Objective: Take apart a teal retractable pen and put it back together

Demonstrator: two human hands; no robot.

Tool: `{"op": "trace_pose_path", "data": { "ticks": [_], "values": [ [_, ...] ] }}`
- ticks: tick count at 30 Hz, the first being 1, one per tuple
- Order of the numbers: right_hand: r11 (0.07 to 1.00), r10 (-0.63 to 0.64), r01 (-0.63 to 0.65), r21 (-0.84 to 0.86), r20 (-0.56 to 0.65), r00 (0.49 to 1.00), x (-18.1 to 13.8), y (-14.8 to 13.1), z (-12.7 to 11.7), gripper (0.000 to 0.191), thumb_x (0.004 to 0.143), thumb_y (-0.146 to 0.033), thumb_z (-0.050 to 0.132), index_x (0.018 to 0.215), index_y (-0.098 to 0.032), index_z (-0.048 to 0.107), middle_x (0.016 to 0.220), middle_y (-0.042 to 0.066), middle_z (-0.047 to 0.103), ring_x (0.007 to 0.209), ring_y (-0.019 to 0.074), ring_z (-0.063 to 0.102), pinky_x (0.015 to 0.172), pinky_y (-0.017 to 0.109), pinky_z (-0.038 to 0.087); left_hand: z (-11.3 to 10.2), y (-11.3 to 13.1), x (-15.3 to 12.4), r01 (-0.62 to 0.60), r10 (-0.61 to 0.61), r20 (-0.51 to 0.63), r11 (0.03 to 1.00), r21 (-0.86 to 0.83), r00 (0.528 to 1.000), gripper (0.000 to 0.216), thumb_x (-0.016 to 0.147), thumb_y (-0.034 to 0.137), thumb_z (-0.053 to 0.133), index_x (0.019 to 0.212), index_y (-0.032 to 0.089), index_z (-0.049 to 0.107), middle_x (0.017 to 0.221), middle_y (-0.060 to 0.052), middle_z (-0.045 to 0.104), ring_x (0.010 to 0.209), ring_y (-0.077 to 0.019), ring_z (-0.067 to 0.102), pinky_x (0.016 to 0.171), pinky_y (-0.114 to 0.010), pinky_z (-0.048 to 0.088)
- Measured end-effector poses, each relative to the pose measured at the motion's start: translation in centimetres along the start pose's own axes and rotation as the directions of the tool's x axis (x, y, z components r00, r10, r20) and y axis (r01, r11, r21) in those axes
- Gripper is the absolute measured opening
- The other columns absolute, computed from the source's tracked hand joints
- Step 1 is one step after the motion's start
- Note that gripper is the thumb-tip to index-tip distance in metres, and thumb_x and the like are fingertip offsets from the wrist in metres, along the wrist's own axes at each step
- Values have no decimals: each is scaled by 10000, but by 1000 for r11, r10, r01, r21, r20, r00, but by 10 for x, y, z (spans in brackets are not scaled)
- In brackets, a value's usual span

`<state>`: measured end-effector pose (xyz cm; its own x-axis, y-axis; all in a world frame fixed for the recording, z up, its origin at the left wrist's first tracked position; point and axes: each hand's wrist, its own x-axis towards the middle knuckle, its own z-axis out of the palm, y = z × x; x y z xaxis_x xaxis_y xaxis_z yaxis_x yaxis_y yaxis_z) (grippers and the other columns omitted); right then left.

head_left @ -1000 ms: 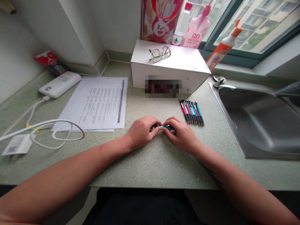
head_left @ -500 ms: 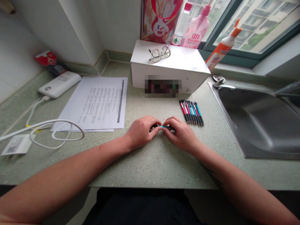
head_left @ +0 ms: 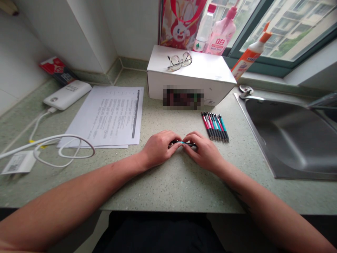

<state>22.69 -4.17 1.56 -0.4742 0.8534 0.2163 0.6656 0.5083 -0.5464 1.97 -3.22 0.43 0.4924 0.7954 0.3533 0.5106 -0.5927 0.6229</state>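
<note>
Between my two hands a blue and black pen [head_left: 183,142] lies sideways, low over the speckled green countertop [head_left: 163,186]. My left hand [head_left: 161,147] is closed on its left end, thumb and fingers pinched. Its right part is pinched by my right hand [head_left: 202,149], and the fingertips of both hands nearly meet at the blue middle. Much of the pen is hidden by my fingers. Just beyond my right hand lies a row of several pens [head_left: 214,126], red, white and blue with black grips, side by side with their tips toward me.
A white box [head_left: 189,79] with glasses [head_left: 179,61] on top stands behind my hands. Printed sheets [head_left: 105,116], a white power bank [head_left: 67,95] and a looped cable [head_left: 76,146] lie left. To the right is a steel sink [head_left: 295,140]. Bottles [head_left: 221,31] stand by the window.
</note>
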Motion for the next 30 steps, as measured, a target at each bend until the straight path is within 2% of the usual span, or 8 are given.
{"op": "trace_pose_path", "data": {
  "ticks": [10,17,25,30],
  "values": [
    [1000,11,-11,-23,-13,1000,-1,1,1,96,917,-281,578,985,-213,572,958,57,628,826,188,618,719,331,492,-1,0,0,10,-10,11,1000,-3,1000,110,926,245,601,960,168,671,931,-49,709,860,-187,637,794,-341,499],
    [1000,-9,9,-6,19,1000,1,0,0,101,959,-292,537,969,-211,596,970,63,630,889,200,624,792,354,500,-1,0,0,7,-7,6,1000,1,1000,119,935,253,591,960,169,672,922,-46,706,846,-180,632,789,-334,494],
    [1000,8,-8,-17,-4,1000,0,0,0,96,914,-273,586,987,-211,577,978,61,630,867,201,626,759,352,502,0,-1,0,5,-5,6,1000,-3,1000,111,928,250,603,959,166,669,919,-42,705,849,-182,627,785,-334,490],
    [1000,-1,1,-7,14,1000,0,0,0,89,946,-288,556,965,-211,597,976,64,633,884,203,628,785,359,506,0,0,0,6,-6,6,1000,-4,1000,126,937,259,585,966,170,670,921,-44,706,849,-182,630,791,-340,493]
  ]
}}
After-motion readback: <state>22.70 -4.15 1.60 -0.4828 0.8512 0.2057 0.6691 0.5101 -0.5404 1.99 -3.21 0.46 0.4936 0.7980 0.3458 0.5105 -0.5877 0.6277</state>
